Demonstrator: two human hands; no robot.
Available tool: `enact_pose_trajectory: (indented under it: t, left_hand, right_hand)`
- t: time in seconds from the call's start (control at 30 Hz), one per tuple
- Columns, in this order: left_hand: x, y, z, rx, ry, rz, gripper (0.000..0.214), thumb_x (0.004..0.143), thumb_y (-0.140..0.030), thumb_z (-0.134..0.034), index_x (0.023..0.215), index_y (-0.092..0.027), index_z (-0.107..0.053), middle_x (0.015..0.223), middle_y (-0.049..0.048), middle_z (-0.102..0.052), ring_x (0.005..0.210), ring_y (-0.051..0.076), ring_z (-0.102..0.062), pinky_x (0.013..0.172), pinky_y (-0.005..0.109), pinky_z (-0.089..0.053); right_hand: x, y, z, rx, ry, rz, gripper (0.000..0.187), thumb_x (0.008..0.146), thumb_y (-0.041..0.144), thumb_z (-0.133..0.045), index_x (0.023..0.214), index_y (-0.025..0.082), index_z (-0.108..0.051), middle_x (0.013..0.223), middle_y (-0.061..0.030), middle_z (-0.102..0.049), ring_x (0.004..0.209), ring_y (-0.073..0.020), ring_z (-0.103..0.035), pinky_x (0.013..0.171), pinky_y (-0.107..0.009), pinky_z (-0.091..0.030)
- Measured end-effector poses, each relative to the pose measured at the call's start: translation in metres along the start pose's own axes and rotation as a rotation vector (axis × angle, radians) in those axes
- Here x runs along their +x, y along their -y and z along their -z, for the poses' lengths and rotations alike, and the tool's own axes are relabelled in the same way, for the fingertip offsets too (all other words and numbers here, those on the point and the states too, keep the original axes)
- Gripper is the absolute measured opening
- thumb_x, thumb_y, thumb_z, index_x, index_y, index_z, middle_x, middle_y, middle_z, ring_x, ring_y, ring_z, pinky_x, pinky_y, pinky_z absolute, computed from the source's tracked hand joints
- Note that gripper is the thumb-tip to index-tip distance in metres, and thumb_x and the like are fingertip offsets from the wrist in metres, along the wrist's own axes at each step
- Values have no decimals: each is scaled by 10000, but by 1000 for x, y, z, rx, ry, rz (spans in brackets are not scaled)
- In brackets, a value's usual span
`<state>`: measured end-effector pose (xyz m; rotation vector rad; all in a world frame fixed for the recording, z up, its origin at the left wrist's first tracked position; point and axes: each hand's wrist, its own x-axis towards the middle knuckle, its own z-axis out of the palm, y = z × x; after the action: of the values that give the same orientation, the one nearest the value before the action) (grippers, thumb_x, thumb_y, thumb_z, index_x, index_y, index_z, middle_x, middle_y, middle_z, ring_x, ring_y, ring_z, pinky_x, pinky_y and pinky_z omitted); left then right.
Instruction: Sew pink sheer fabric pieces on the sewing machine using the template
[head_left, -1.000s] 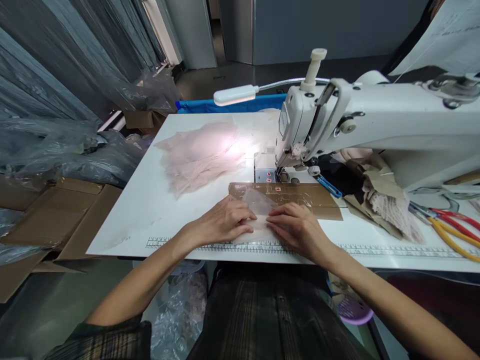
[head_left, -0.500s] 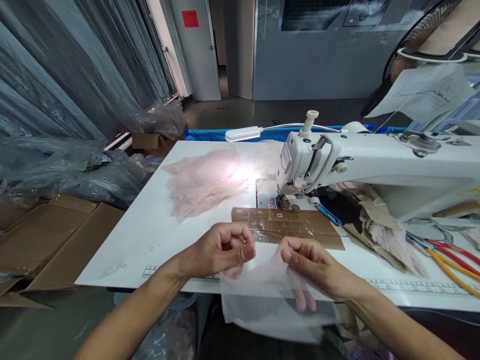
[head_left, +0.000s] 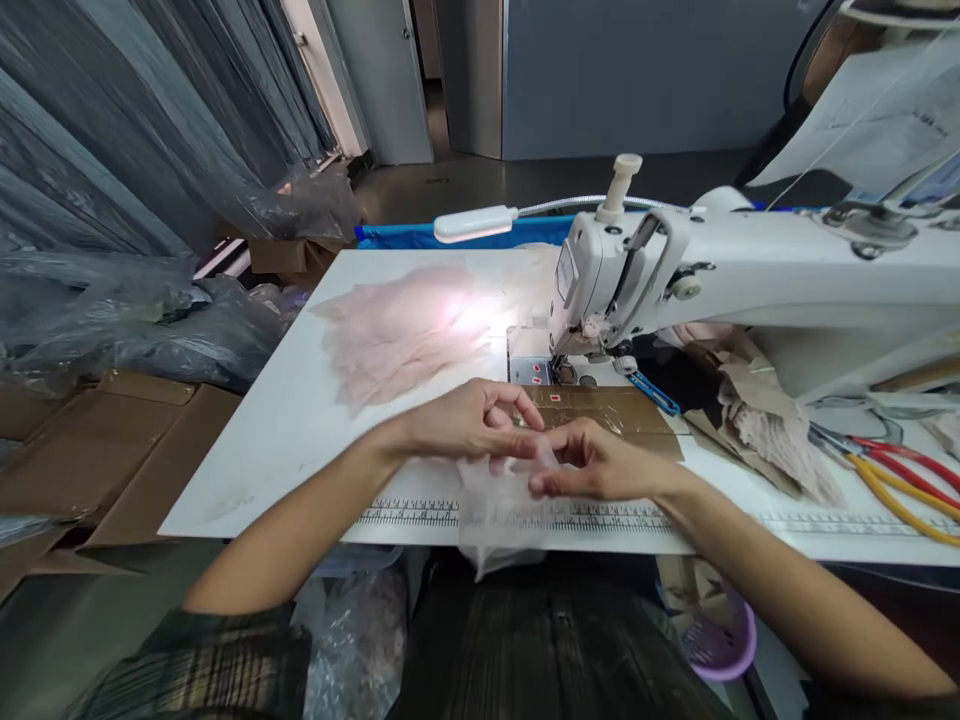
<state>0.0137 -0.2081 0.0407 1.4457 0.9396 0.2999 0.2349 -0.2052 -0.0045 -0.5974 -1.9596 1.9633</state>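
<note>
A thin, see-through piece of pale fabric (head_left: 499, 515) hangs from my hands over the table's front edge. My left hand (head_left: 480, 422) pinches its upper edge between thumb and fingers. Close against it, my right hand (head_left: 589, 460) grips the same edge, fingertips nearly touching the left ones. Just behind the hands lies a brown taped cardboard strip (head_left: 622, 408), partly covered by them. Beyond it stands a white sewing machine (head_left: 600, 280), its needle area above a metal plate. A pile of sheer pink fabric pieces (head_left: 405, 330) lies to the left of the machine under its lamp.
Red- and yellow-handled scissors (head_left: 892, 470) lie at the right, near crumpled fabric scraps (head_left: 772, 440) and a blue cutter (head_left: 654, 393). A printed ruler (head_left: 420, 515) runs along the table's front edge. Cardboard boxes (head_left: 97, 460) stand at the left, and a purple basket (head_left: 724, 640) is below.
My hands have come together, the right one moving left and both turning inward. The pale fabric is drawn up and bunched between them. The view has tilted downward.
</note>
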Motion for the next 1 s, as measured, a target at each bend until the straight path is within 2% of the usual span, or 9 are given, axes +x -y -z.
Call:
enact_pose_trajectory:
  t: [0.1,0.2,0.3,0.4,0.6,0.67,0.83,0.9,1.0]
  left_hand:
    - [2,9,28,102,195,31,447,669,-349,-831,1046,-173,-669,596,-34,-630,471,61,-507,437,143,-351]
    - [8,23,47,143,29,-23,262,766,-401,-749,840,-158,-684,710,5,-657,603,86,-595,547,175,-463]
    - [15,35,50,118,-178,22,322,835,-462,-667,791,-146,-618,716,20,-648,517,73,-563,475,180,-451]
    - [15,38,48,238,-277,123,318,833,-464,-668,813,-156,-590,587,-22,-580,388,50,-447,360,164,-336]
    - [0,32,56,497,-287,204,325,806,-486,-674,875,-173,-619,550,-36,-534,422,89,-470,375,189,-321]
    - [-2,33,59,641,-377,179,358,808,-507,-663,943,-177,-627,597,-25,-557,494,115,-521,437,205,-366]
    - [12,46,53,1216,-971,-135,310,873,-399,-606,1083,-172,-607,1007,92,-645,872,223,-617,565,257,-458]
    - [22,53,43,1289,-952,-430,185,919,-289,-542,1014,-152,-622,1008,100,-654,856,199,-621,576,262,-499]
    - [35,61,24,1203,-656,-777,155,952,-245,-522,1028,-155,-621,995,66,-686,839,146,-647,668,275,-566]
  right_hand:
    - [-5,-10,25,166,-119,-118,364,829,509,-706,832,147,-680,774,-48,-704,712,-154,-662,692,-276,-555]
    - [-8,-21,50,123,-305,-258,371,833,517,-700,852,151,-639,689,-41,-680,574,-134,-625,529,-228,-519]
    - [-5,-29,62,-253,-529,-304,271,881,425,-661,962,166,-644,614,-3,-639,493,-131,-578,450,-220,-446]
    - [-1,-33,61,-635,-702,-254,246,854,363,-679,1036,200,-652,655,10,-649,547,-158,-601,502,-246,-431]
    - [-5,-35,55,-915,-739,-144,229,884,379,-611,1038,216,-660,710,12,-665,609,-174,-604,544,-268,-390]
    - [-6,-35,53,-956,-725,-143,212,898,368,-588,1018,210,-663,739,-1,-680,628,-178,-615,557,-268,-396]
    - [-3,-30,48,-1055,-703,-185,233,919,384,-555,992,195,-671,760,-30,-692,630,-197,-625,538,-269,-385]
    - [-2,-29,47,-1072,-691,-183,241,927,391,-541,974,195,-673,764,-34,-694,625,-200,-624,532,-270,-382]
    - [-2,-32,46,-1104,-690,-157,253,941,384,-511,979,191,-671,808,-50,-702,636,-208,-628,545,-279,-393]
